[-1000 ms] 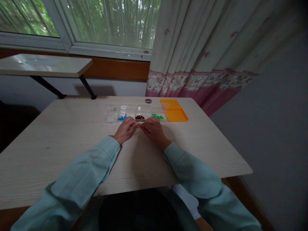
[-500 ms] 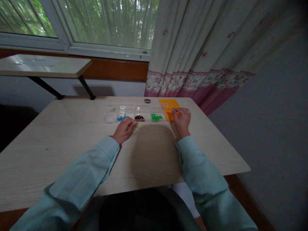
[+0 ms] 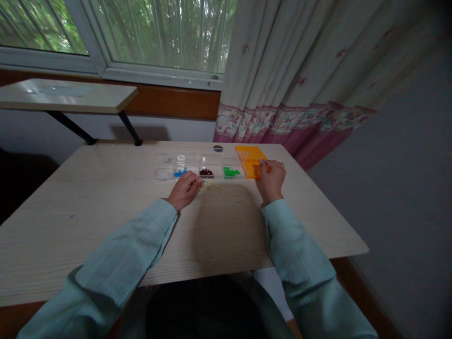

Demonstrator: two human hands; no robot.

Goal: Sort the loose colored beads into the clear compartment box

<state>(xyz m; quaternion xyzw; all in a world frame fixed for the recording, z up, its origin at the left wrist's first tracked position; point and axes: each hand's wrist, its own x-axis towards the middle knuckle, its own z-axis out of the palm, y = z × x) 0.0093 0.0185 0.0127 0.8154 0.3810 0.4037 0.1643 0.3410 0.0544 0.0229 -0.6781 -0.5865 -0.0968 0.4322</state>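
Observation:
A row of clear plastic compartments with raised lids lies on the table. It holds blue pieces, dark brown pieces and green pieces. At the right end is an orange compartment, its lid also raised. My right hand is over its right side, thumb and fingers pinched; what they hold, if anything, is too small to tell. Closed, my left hand rests by the front of the row, fingertips beside small pale yellow pieces scattered on the tabletop. Its fingers hide their contents.
The pale wooden table carries a raised shelf on black legs at the back left. A dark round disc is set near the back edge. Behind hangs a patterned curtain beside a window.
My right hand has shifted slightly right over the orange compartment, still pinched. My left hand stays by the yellow pieces. The whole view has moved a little.

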